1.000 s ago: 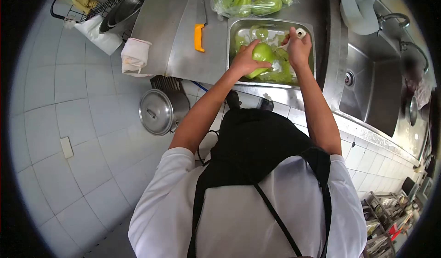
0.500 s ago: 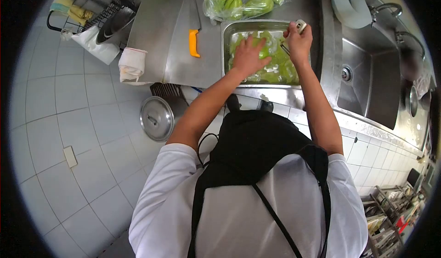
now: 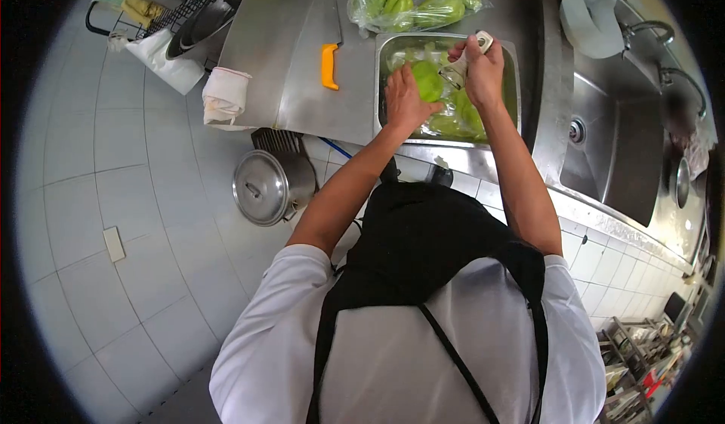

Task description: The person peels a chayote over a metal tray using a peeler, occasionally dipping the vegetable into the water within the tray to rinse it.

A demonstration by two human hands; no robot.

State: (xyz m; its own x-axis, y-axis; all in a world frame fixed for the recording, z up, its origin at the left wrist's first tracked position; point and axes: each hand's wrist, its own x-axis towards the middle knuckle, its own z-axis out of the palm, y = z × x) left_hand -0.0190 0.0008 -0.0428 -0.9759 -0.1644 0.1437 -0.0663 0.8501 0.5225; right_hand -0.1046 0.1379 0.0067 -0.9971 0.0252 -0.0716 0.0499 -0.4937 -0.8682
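My left hand (image 3: pixel 406 101) is wrapped round the side of a round green chayote (image 3: pixel 428 82), holding it over a rectangular metal pan (image 3: pixel 516 84). In my right hand (image 3: pixel 485 75) is a peeler (image 3: pixel 451 77); its pale handle end sticks out above the fist and its metal loop points left, right at the chayote. Pale green peels and pieces (image 3: pixel 451 124) lie in the pan beneath both hands, some with a wet or plastic-like shine.
Behind the pan lies a clear plastic bag of chayotes (image 3: pixel 440 10). A knife with an orange handle (image 3: pixel 328 67) rests left of it, and a folded cloth (image 3: pixel 226 93) hangs at the counter corner. To the right is a steel sink (image 3: pixel 604 133); a lidded pot (image 3: pixel 260 188) stands on the floor.
My left hand has gone from spread fingers among the peels to gripping a chayote, now raised. The peeler has come left toward it.
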